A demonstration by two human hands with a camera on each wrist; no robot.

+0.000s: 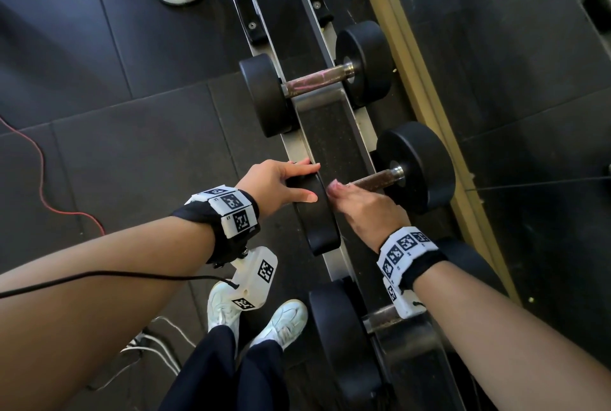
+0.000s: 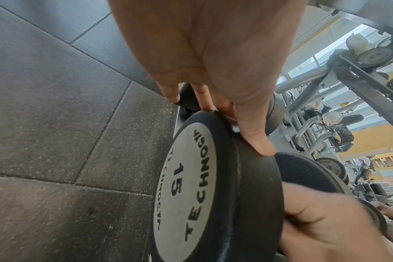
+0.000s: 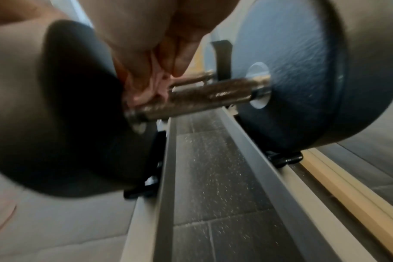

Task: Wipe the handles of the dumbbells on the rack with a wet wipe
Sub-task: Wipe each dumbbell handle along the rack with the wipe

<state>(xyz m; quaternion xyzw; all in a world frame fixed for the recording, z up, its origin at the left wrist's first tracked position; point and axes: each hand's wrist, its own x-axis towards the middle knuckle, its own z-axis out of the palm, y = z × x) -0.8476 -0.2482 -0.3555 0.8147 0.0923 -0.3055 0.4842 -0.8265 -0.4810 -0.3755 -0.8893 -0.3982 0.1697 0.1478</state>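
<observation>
Dumbbell marked 15 (image 1: 390,179), on the rack (image 1: 334,133): left hand (image 1: 277,182) rests straight-fingered on its near head. Right hand (image 1: 370,209) pinches a pinkish wet wipe (image 3: 144,90) against the knurled handle (image 3: 191,99).

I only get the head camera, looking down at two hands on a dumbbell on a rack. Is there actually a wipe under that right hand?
Observer: Yes. The right wrist view shows the right hand pinching a crumpled pinkish wipe against the handle, at the end by the near weight.
Operator: What weight is that dumbbell? I see no number.
Observer: The left wrist view shows the end plate marked 15.
Operator: Is the left hand gripping anything?
Observer: Its fingers look straight; the left hand rests on the rim of that near weight, thumb pressed on top.
</observation>
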